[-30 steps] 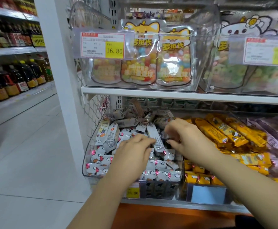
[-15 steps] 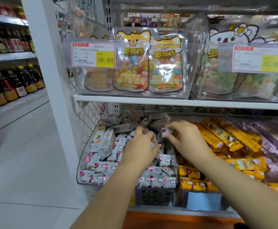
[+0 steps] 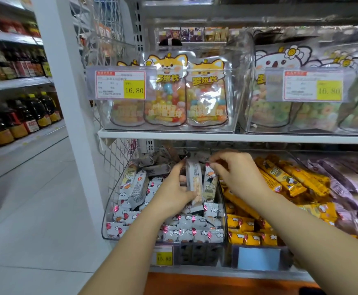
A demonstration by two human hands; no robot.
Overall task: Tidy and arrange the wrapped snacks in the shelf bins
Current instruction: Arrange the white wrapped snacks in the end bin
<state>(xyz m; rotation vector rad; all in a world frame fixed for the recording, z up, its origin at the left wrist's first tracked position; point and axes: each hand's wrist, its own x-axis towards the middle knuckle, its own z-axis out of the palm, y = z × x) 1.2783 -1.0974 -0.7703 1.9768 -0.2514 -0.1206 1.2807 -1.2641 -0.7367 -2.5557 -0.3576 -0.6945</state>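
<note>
head cam, the only view here: both hands are in the left-most clear bin on the lower shelf, the one full of white wrapped snacks. the front rows lie flat and fairly neat, while the back of the bin is a jumble of packs at all angles.

the left hand is curled round a white wrapped bar, holding it upright, thumb near the top edge. the right hand comes in from the other side, fingertips pinching the top of a second bar that stands touching the first. so neither hand is free, both are holding bars over the middle of the bin.

my read: this is the squaring-up step, getting a couple of loose bars lined up edge to edge. the next move probably calls for laying the pair down flat in line with the front rows, then dealing with the messy heap at the back. the yellow bars in the next bin look pretty slumped too, so they likely want a turn later.
</note>
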